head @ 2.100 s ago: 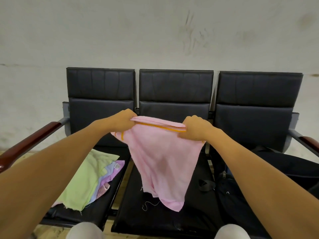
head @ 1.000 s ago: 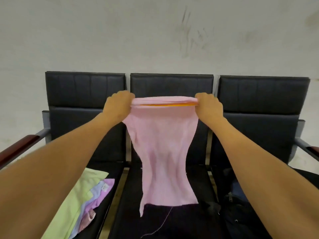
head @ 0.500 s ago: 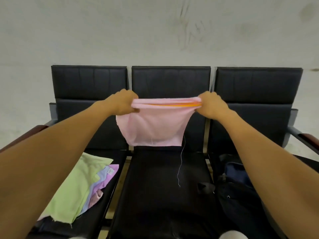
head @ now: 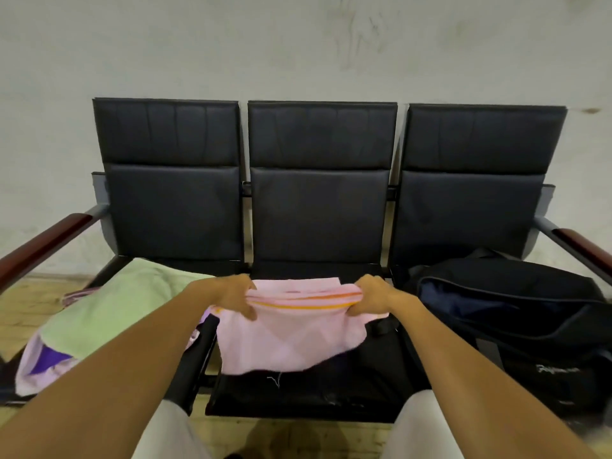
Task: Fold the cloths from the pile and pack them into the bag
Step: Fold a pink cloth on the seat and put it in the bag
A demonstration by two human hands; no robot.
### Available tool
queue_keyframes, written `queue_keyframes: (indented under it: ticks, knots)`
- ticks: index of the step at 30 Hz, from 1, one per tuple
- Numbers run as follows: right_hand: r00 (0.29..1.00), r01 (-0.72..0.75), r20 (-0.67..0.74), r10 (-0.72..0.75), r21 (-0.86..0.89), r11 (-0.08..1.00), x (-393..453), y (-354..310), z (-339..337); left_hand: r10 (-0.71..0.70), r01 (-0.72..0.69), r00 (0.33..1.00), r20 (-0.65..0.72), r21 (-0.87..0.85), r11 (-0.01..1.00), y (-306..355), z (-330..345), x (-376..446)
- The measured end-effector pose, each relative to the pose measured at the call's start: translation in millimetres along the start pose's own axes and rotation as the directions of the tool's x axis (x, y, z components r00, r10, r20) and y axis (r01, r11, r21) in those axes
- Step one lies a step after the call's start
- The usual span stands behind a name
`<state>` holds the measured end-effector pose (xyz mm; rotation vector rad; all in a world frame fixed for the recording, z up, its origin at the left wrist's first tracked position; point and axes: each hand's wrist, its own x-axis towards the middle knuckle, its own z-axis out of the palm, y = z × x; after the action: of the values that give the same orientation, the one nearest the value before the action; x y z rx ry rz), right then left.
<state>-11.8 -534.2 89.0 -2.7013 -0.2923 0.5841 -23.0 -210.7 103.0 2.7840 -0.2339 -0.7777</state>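
On the left seat (head: 178, 369) of three I see one pile (head: 109, 313) of cloths, green on top. On the middle seat, my left hand (head: 231, 294) and right hand (head: 372, 298) pinch one pink cloth (head: 291, 339), fingers clamped on its striped edge. One open black bag (head: 516, 313) sits on the right seat.

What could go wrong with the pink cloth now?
The pink cloth hangs past the middle seat front, so it might slide off if the left hand or right hand lets go. Its two layers look uneven, so the fold may end up crooked. A loose thread at its lower edge could snag.
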Motion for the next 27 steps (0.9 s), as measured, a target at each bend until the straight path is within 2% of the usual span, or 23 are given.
queue_keyframes:
  ticks: [3,8,16,21,24,27]
  knots:
    - [0.994,-0.022,0.105,0.017,0.038,0.999,-0.6,7.5,18.7,-0.041,0.038,0.992,0.122,0.023,0.999,-1.1,17.6,-5.6]
    - [0.978,0.013,0.208,-0.026,0.062,0.998,1.3,13.0,30.2,-0.028,0.035,0.978,0.208,-0.030,0.999,-13.1,39.2,-4.0]
    - [0.996,0.057,0.061,-0.065,0.132,0.990,10.7,12.0,42.7,-0.011,0.002,0.998,-0.060,-0.143,0.990,-27.9,55.8,5.5]
    - [0.998,0.046,-0.038,-0.041,0.137,0.990,19.0,14.5,45.3,-0.020,-0.012,0.954,-0.298,-0.103,0.995,-40.0,60.1,10.7]
    - [0.992,0.065,-0.117,-0.048,0.146,0.987,24.9,21.6,48.0,-0.013,-0.076,0.944,-0.330,-0.253,0.964,-42.1,61.6,17.3]
    - [0.987,0.067,-0.154,-0.040,0.175,0.982,33.9,28.7,50.8,-0.067,-0.069,0.941,-0.333,-0.380,0.922,-40.3,65.6,24.9]
